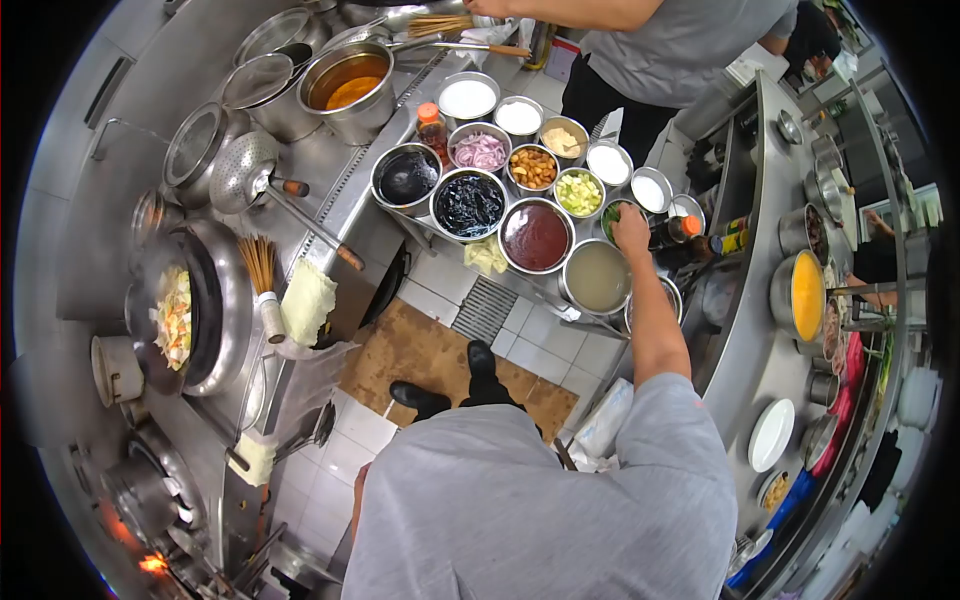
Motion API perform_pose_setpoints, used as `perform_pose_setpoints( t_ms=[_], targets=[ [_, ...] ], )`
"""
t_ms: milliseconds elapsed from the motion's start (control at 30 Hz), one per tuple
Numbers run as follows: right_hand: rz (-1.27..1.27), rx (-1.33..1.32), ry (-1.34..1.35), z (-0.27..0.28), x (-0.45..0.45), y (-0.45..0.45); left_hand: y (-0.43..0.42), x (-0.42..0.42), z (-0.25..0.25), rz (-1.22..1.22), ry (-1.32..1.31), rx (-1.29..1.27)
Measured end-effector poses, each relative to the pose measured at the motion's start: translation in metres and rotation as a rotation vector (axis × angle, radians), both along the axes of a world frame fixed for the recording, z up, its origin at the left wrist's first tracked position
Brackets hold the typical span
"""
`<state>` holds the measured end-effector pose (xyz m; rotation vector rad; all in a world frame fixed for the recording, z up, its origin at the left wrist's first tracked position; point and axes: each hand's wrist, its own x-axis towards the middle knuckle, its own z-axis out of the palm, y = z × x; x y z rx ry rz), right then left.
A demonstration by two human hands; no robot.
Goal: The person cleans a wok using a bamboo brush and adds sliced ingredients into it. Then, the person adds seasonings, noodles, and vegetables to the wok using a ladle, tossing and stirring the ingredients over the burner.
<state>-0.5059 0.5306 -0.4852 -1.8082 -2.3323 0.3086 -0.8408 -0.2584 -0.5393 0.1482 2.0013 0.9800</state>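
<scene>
My right hand (630,232) reaches into a small metal container among the seasoning pots, its fingers bunched on green herbs (610,218). The fingertips are partly hidden by the container. Next to it stand diced pale-green vegetable (579,193), a pot of cloudy liquid (597,277), a pot of dark red sauce (536,235) and a dark bottle with an orange cap (690,227). Only a sliver of my left arm shows beside my shirt; the left hand is out of sight. Sliced vegetables (174,318) lie in a tilted wok (207,300) at the left.
Several pots of white powder, fried bits and sliced shallots (479,150) stand on the seasoning stand. A perforated ladle (243,175) and an orange-brown oil pot (352,95) rest on the left counter. Flame (154,563) burns at lower left. Another person (670,50) works ahead.
</scene>
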Motion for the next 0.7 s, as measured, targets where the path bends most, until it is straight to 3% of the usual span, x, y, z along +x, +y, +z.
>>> perform_pose_setpoints(
  t_ms=[200,433,567,600,667,700],
  targets=[
    [-0.056,0.001,0.008,0.022,0.002,-0.008,0.001,0.0,0.001,0.002,0.01,0.006],
    [-0.135,0.141,0.22,0.056,0.009,-0.022,-0.004,-0.004,0.0,-0.004,0.029,0.054],
    [-0.255,0.396,0.382,0.05,0.017,-0.023,-0.009,-0.01,0.004,-0.004,0.04,0.077],
    [-0.222,0.569,0.417,0.047,0.021,-0.02,-0.009,-0.012,0.004,-0.004,0.036,0.054],
    [-0.371,0.442,0.339,0.064,0.017,-0.02,-0.019,-0.015,0.006,-0.016,0.024,-0.023],
    [-0.344,0.419,0.559,0.04,0.026,-0.002,-0.022,-0.013,-0.003,0.026,0.043,-0.032]
  ],
)
